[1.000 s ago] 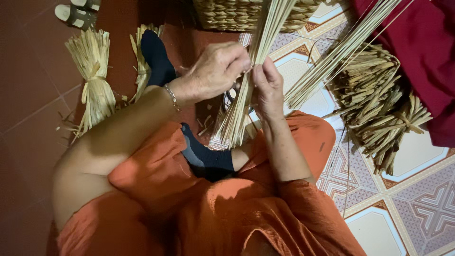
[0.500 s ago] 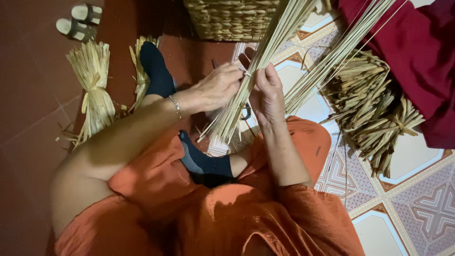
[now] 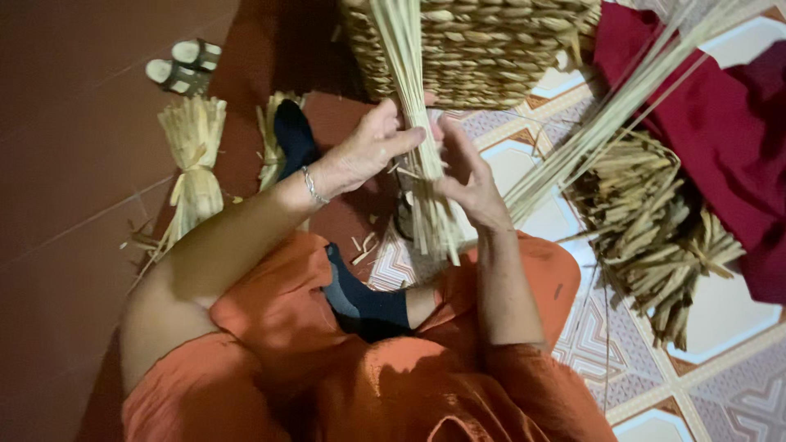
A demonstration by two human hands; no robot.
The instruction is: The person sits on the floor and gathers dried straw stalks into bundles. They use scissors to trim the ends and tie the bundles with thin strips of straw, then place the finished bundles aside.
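Note:
A long bundle of pale straw stalks (image 3: 413, 98) stands nearly upright in front of me, its cut ends down near my knee. My left hand (image 3: 368, 147), with a thin bracelet at the wrist, grips the bundle from the left. My right hand (image 3: 463, 168) presses against it from the right, fingers spread along the stalks. I sit on the floor in orange clothes (image 3: 352, 360) with dark socks (image 3: 360, 299).
A woven basket (image 3: 483, 49) stands just beyond the bundle. Other long stalks (image 3: 606, 123) lean to the right over a heap of short dried stalks (image 3: 655, 237). Dark red cloth (image 3: 720, 123) lies at far right. Two tied straw bunches (image 3: 192, 164) and sandals (image 3: 180, 65) lie left.
The bundle has swung from a rightward lean to nearly upright. Both hands stayed on it and shifted slightly, and the view moved closer to the basket.

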